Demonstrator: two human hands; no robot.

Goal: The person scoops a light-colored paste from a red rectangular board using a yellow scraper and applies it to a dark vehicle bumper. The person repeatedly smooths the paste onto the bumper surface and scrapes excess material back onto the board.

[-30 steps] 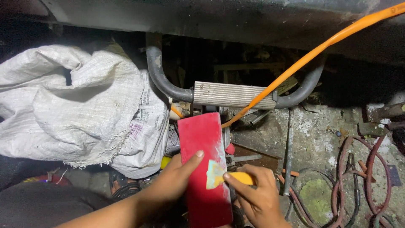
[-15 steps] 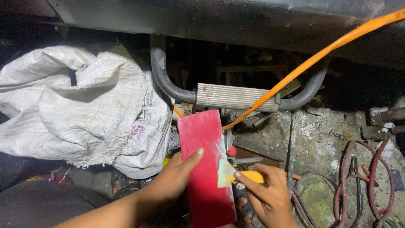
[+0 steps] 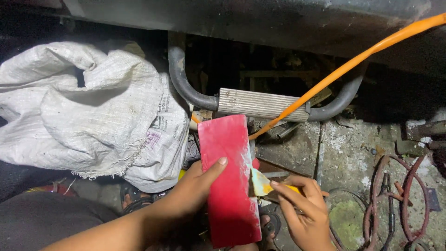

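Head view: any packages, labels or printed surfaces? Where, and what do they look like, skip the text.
Woven sack: left of centre, crumpled, dirty white, lying open-mouthed.
Printed patch on sack: its right flank, dark and purplish marks, too creased to make out.
Red flat board: centre, held upright by the left hand, rectangular, no label visible, whitish smear along its right edge.
No signs or screens.

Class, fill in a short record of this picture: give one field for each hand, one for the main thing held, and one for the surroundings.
Left hand: grips the red flat board, thumb across its face.
Right hand: holds a yellow-handled scraper, blade against the board's right edge.
Board: upright, with whitish smears near that edge.
Surroundings: white woven sack at left, orange hose crossing a ribbed metal pipe, dirty floor.
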